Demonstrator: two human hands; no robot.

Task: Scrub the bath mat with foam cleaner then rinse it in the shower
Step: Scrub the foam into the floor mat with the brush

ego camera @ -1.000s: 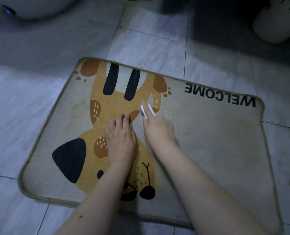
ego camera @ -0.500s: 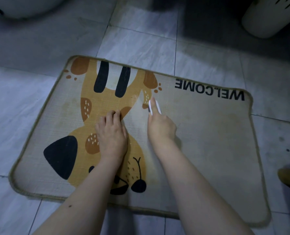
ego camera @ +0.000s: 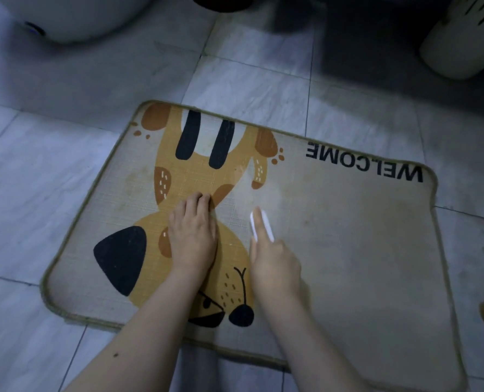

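My left hand [ego camera: 191,236] lies flat on the bath mat [ego camera: 348,264], fingers straight, pushing down on the yellow dog picture so the mat stays put. My right hand [ego camera: 274,267] holds a small white brush [ego camera: 260,226], with one finger laid along its top. The brush touches the mat just beside the dog, near the middle. The mat lies flat on the gray floor tiles [ego camera: 51,179].

I think I am scrubbing now. I see no foam, so the mat may be too dry to come clean. If I lift my left hand, the mat could slide or bunch up under the brush. The brush is thin, so it could slip out if I push too hard.

The whole right half of the mat, under the word WELCOME, is bare, so I have lots of room to scrub that way. My left hand is close, so scrubbing left could bump it. A white basket [ego camera: 467,38] stands well apart at the far right, and a white round thing [ego camera: 74,15] at the far left. The mat's rope edge [ego camera: 65,244] is near the tiles all around.
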